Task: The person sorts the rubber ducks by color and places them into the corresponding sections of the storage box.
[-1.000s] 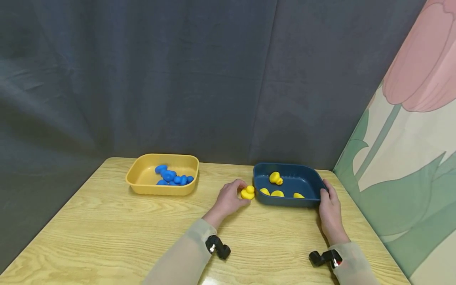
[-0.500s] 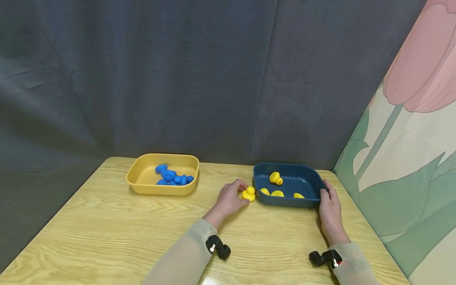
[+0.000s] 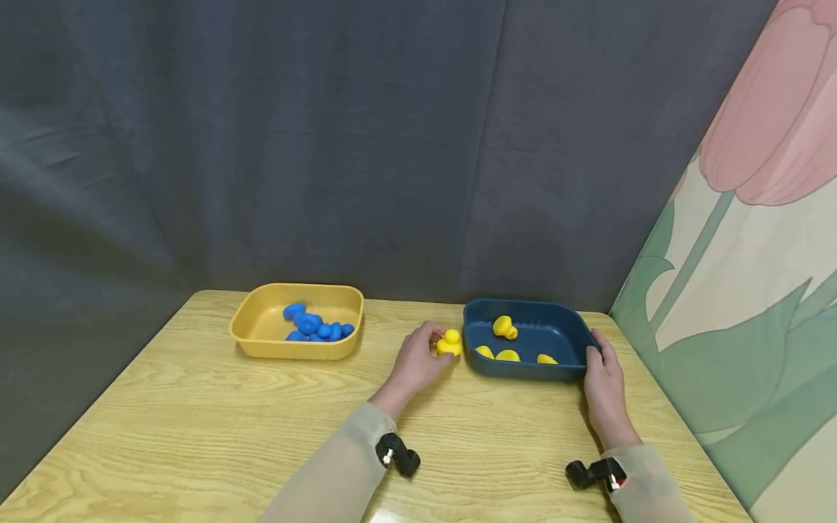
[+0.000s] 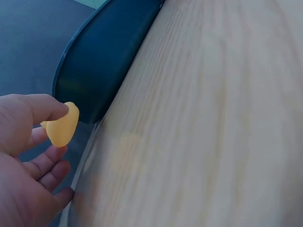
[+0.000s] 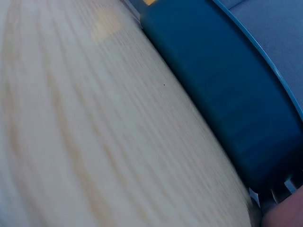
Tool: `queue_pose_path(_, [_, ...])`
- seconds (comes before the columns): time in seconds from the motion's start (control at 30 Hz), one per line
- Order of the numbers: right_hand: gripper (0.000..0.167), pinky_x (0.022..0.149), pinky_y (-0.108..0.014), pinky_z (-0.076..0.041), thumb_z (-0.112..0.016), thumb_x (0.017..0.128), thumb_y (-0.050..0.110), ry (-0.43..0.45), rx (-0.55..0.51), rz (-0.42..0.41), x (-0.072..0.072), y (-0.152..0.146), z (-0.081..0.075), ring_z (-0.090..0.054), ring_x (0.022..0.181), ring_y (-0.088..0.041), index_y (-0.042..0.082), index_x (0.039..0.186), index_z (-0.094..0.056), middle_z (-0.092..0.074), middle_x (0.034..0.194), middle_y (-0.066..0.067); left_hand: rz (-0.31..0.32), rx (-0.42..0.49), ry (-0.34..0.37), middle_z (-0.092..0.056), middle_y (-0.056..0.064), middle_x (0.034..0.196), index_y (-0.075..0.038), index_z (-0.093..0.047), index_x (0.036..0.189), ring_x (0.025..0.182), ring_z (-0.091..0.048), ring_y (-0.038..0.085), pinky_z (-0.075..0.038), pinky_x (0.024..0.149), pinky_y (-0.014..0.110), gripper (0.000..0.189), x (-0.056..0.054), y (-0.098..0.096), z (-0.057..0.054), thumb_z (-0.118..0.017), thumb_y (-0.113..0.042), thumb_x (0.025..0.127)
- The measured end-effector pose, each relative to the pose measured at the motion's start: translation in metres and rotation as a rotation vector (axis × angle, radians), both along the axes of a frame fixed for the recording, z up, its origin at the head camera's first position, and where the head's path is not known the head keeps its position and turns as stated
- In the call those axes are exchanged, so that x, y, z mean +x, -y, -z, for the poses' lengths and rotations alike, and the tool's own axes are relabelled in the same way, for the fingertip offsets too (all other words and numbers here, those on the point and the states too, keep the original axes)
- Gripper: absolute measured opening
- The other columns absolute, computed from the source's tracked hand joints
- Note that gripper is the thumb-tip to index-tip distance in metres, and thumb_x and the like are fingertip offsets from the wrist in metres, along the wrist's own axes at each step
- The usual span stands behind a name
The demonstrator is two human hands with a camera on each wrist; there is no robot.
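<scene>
Between thumb and fingers my left hand [image 3: 418,357] pinches a yellow toy duck [image 3: 449,344], just left of a dark blue tray [image 3: 556,372]. The left wrist view shows the thumb on the near side of the duck [image 4: 64,126], with the other fingers spread behind and below it. At the tray's right end, my right hand [image 3: 604,388] grips the wall, thumb by the rim and fingers along the outside. Inside the tray lie several yellow ducks, one toppled on its side [image 3: 505,327]; the front wall partly hides the others. Only a bit of the right hand [image 5: 284,213] shows in the right wrist view.
A yellow tray [image 3: 294,350] holding several blue toy figures [image 3: 309,323] stands at the back left of the wooden table [image 3: 196,421]. A dark grey curtain [image 3: 327,145] hangs behind the table. To the right rises a flower-patterned panel [image 3: 752,327].
My left hand has raised the duck a little and shifted it slightly away from the blue tray's corner. The right hand and both trays have stayed in place.
</scene>
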State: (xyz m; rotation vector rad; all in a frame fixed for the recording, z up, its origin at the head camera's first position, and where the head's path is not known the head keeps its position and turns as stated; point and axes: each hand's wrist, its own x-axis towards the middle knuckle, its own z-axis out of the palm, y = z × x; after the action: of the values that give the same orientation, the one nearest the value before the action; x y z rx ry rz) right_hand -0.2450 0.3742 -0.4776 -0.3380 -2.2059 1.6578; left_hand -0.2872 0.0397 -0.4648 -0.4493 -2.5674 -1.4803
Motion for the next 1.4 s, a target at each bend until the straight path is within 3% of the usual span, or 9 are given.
queue_pose_path(0.37, [0.062,0.137,-0.046,-0.010,-0.029,0.120,0.035,-0.006,-0.019,0.003,0.001,-0.001,0.004,-0.010,0.169,-0.029,0.014,0.178,-0.022,-0.016,0.184,-0.009,-0.060,0.018,-0.012,-0.068,0.007,0.130,-0.011,-0.066,0.137,0.127,-0.058,0.033,-0.050,0.112,0.049,0.043,0.006,-0.008,-0.014,-0.084,-0.016,0.098])
queue_pose_path(0.63, [0.062,0.137,-0.047,-0.010,-0.029,0.120,0.035,-0.002,-0.010,0.001,0.002,-0.001,0.002,-0.010,0.169,-0.030,0.014,0.178,-0.022,-0.015,0.184,-0.009,-0.029,0.022,-0.053,-0.070,0.005,0.135,-0.013,-0.067,0.142,0.133,-0.058,0.033,-0.049,0.114,0.049,0.044,0.004,-0.017,-0.029,-0.083,-0.020,0.101])
queue_pose_path(0.93, [0.062,0.137,-0.048,-0.010,-0.029,0.120,0.034,0.003,-0.012,-0.002,0.002,0.000,0.000,-0.010,0.169,-0.030,0.015,0.179,-0.021,-0.015,0.184,-0.008,-0.012,-0.045,-0.063,-0.070,0.003,0.137,-0.012,-0.066,0.145,0.133,-0.058,0.028,-0.051,0.113,0.045,0.047,0.004,-0.037,-0.039,-0.082,-0.023,0.103])
queue_pose_path(1.13, [0.062,0.137,-0.048,-0.010,-0.030,0.120,0.034,-0.008,-0.005,-0.004,0.002,0.001,-0.001,-0.011,0.169,-0.030,0.014,0.178,-0.022,-0.016,0.183,-0.009,0.001,-0.078,-0.071,-0.071,0.003,0.138,-0.012,-0.066,0.145,0.132,-0.059,0.027,-0.051,0.112,0.045,0.046,0.004,-0.046,-0.042,-0.082,-0.023,0.103])
queue_pose_path(1.4, [0.062,0.137,-0.047,-0.011,-0.030,0.120,0.033,-0.026,-0.006,0.001,0.001,0.002,-0.001,-0.012,0.169,-0.031,0.012,0.178,-0.024,-0.018,0.183,-0.011,-0.010,-0.125,-0.071,-0.071,0.002,0.139,-0.013,-0.065,0.146,0.133,-0.060,0.027,-0.050,0.113,0.044,0.045,-0.005,-0.051,-0.036,-0.080,-0.024,0.104])
